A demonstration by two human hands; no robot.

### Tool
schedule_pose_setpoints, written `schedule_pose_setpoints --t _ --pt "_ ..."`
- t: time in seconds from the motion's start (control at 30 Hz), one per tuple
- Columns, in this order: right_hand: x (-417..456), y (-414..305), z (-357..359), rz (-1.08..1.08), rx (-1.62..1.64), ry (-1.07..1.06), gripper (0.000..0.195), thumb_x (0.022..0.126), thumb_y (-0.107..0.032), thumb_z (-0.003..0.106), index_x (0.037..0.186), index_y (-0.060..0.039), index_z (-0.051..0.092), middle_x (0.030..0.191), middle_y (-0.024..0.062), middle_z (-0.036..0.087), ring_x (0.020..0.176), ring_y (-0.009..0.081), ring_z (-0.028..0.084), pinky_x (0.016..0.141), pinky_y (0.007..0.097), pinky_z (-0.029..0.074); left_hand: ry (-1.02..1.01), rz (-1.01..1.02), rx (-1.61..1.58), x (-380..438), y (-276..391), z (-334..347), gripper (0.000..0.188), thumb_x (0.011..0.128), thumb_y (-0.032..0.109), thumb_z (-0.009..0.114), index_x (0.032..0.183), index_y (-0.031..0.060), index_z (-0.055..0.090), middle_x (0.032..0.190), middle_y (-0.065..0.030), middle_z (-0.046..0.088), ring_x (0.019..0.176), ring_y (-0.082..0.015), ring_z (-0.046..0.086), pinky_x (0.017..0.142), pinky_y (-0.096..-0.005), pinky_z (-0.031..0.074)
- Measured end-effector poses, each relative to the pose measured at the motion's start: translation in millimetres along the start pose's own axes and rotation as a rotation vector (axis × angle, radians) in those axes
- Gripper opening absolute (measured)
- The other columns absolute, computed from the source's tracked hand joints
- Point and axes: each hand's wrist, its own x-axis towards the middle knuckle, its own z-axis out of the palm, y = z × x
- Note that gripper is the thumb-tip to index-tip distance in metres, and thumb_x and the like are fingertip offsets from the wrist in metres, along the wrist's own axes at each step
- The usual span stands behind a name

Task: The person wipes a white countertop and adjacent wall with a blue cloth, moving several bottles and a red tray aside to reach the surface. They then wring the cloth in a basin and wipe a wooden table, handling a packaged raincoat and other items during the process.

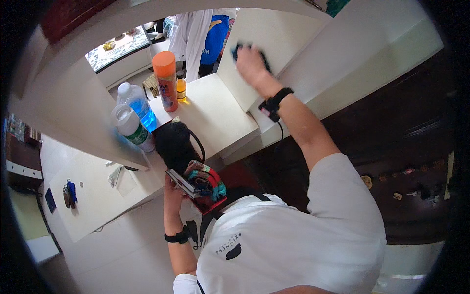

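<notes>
My right hand (252, 64) presses a dark cloth-like item (263, 58) against a white upright panel (271, 40); motion blurs it. My left hand (173, 191) holds a red box (211, 205) against my body, low in the picture. Out of the box stick a black fuzzy item (175, 145), a striped knitted item (207, 176) and a flat, thin-edged thing (182, 183). Beyond the box, on a white shelf (216, 110), stand an orange spray can (167, 81), a small bottle of amber liquid (181, 88), a clear bottle of blue liquid (141, 106) and a white bottle with a green label (132, 126).
A white partition (91, 110) rises left of the bottles. Lower left, a white tabletop (91, 187) bears keys (69, 194) and a small clear plastic bag (117, 178). White clothing (191, 40) and a blue bag (216, 40) hang behind the shelf. Dark wood furniture (367, 147) stands at the right.
</notes>
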Motion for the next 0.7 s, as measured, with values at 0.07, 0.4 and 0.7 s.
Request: schedule_pose_setpoints --t 0.07,0.4,0.7 --pt "-28 -26 29 -0.189 0.092 -0.158 0.017 0.086 -0.013 0.058 0.086 -0.0057 0.074 0.095 0.0081 0.067 0.105 0.0264 0.061 0.091 0.0431 0.044 -0.015 0.023 0.003 -2 2 4 0.065 0.086 0.001 0.052 0.146 0.0188 0.037 0.116 -0.0104 0.063 0.090 -0.0260 0.070 0.060 -0.0364 0.061" --pt "50 93 -51 0.276 -0.105 0.640 0.009 0.088 -0.010 0.058 0.094 -0.0127 0.064 0.090 0.0076 0.064 0.090 0.0219 0.064 0.071 0.0354 0.053 -0.048 0.055 0.018 -3 4 -2 0.096 0.079 -0.012 0.047 0.159 0.0289 0.014 0.123 -0.0189 0.057 0.090 -0.0267 0.068 0.059 -0.0349 0.061" --pt "-19 24 -10 0.081 0.006 0.224 0.011 0.078 -0.010 0.062 0.087 -0.0062 0.068 0.086 0.0081 0.066 0.090 0.0280 0.063 0.079 0.0433 0.050 -0.026 0.060 0.003 2 -8 -8 0.092 0.079 -0.008 0.051 0.159 0.0254 0.017 0.121 -0.0183 0.057 0.088 -0.0258 0.068 0.057 -0.0331 0.057"
